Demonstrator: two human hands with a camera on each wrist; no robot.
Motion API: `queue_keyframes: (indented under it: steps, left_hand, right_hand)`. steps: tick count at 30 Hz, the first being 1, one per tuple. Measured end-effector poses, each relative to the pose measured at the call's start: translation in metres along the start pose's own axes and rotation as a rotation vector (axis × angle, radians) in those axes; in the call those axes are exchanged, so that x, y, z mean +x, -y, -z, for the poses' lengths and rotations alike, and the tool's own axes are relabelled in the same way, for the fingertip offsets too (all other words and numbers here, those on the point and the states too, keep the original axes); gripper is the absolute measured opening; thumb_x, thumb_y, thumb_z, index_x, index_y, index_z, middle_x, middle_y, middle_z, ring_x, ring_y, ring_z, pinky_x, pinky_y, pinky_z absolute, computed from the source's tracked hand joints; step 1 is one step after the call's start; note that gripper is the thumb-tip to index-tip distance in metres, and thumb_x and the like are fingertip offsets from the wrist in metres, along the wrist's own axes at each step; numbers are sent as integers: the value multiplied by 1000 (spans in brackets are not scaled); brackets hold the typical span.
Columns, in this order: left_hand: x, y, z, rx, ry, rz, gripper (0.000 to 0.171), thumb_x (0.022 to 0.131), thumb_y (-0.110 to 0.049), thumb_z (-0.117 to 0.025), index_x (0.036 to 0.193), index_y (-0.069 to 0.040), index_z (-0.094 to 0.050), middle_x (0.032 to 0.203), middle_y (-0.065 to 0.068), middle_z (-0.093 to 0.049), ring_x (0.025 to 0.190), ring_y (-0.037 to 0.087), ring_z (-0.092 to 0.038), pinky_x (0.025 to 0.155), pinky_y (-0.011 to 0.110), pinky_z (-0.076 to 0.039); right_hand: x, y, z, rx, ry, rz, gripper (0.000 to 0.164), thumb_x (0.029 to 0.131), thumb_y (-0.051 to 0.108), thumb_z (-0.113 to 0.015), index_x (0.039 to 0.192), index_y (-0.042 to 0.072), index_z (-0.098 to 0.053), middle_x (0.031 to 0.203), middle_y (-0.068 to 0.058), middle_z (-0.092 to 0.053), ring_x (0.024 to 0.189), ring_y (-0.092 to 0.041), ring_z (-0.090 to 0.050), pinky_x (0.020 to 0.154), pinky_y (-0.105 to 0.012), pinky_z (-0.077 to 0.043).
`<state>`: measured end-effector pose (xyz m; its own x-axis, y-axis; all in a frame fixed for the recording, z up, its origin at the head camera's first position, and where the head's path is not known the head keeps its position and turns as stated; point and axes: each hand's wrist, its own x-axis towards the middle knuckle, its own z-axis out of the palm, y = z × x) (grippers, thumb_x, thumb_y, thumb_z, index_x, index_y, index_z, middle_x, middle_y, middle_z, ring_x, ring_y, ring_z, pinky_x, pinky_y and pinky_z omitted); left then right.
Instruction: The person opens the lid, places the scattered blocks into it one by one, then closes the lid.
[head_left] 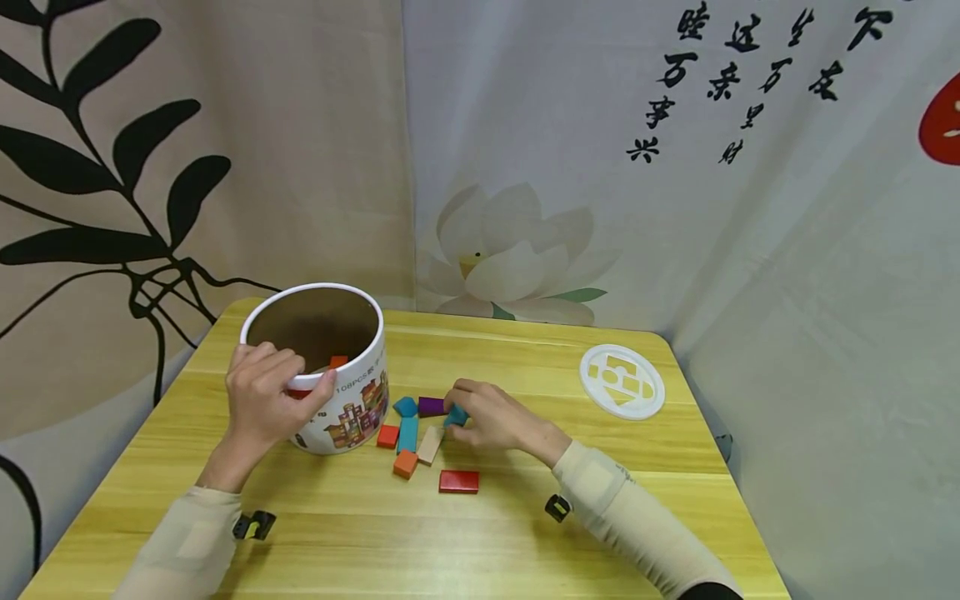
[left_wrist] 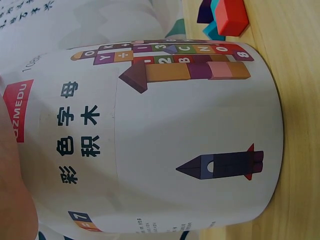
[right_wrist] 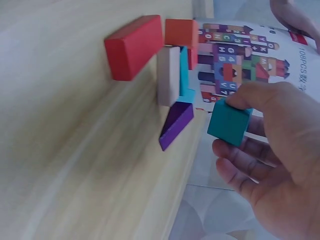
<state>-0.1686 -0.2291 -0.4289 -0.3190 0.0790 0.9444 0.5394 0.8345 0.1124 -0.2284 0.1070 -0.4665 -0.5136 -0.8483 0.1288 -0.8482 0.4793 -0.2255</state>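
My left hand [head_left: 262, 396] grips the near rim of a white printed bucket [head_left: 352, 400], thumb outside. Inside the bucket an orange block [head_left: 339, 361] shows; the bottom is hidden. Between thumb and fingers, my right hand [head_left: 498, 417] pinches a teal block [right_wrist: 230, 121], beside the bucket and the loose blocks. Those on the table include a purple block [head_left: 431, 407], a long blue block [head_left: 407, 435], another blue block [head_left: 406, 407], a plain wood-coloured block [head_left: 431, 445], an orange cube [head_left: 405, 464], a red-orange block [head_left: 387, 436] and a red rectangular block [head_left: 459, 482].
A white round disc with shaped cut-outs [head_left: 645, 406] lies toward the right back of the wooden table [head_left: 525, 542]. Behind the table hangs a printed cloth [head_left: 525, 125] with a lotus and writing.
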Motion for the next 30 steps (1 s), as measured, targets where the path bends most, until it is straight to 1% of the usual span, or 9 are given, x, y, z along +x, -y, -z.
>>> queue_keyframes:
  steps: [4, 9, 14, 18, 23, 30]
  left_hand:
    - [-1, 0, 1, 0, 4, 4, 55, 83, -49, -60, 48, -13, -37, 43, 0, -37, 47, 22, -33, 56, 48, -27]
    - [-1, 0, 1, 3, 4, 4, 55, 82, -48, -61, 48, -13, -37, 43, 1, -38, 47, 22, -33, 57, 48, -28]
    - [0, 0, 1, -1, -5, 3, 54, 82, -48, -61, 48, -13, -37, 43, 0, -37, 47, 22, -32, 56, 48, -27]
    - [0, 0, 0, -2, -10, 2, 53, 81, -47, -62, 48, -14, -36, 43, 0, -36, 47, 22, -32, 56, 48, -27]
    - [0, -1, 0, -6, -11, 7, 53, 81, -47, -62, 48, -14, -36, 43, -1, -36, 47, 22, -32, 56, 48, -27]
    - [2, -3, 2, -2, -14, 6, 53, 81, -45, -62, 47, -12, -37, 42, 0, -36, 47, 22, -33, 56, 47, -27]
  right_hand:
    - [3, -1, 7, 8, -27, 10, 29, 91, 26, -74, 112, 7, -71, 105, 1, -63, 82, -8, -58, 74, -20, -54]
    - [6, -1, 13, -6, -52, 26, 28, 89, 25, -75, 111, 9, -71, 106, 0, -64, 81, -7, -58, 73, -21, -54]
    - [10, 1, 18, -30, -69, 45, 26, 90, 25, -74, 111, 10, -70, 106, 1, -64, 79, -7, -57, 71, -20, -53]
    - [12, 4, 23, -39, -87, 66, 27, 90, 24, -74, 111, 8, -71, 105, 0, -64, 77, -8, -57, 69, -20, -52]
    - [14, 7, 25, -45, -89, 77, 28, 91, 25, -73, 112, 6, -72, 105, 0, -64, 77, -12, -61, 70, -21, -53]
    - [16, 9, 28, -63, -96, 83, 26, 91, 25, -73, 111, 9, -71, 103, 2, -64, 75, -6, -55, 70, -20, -52]
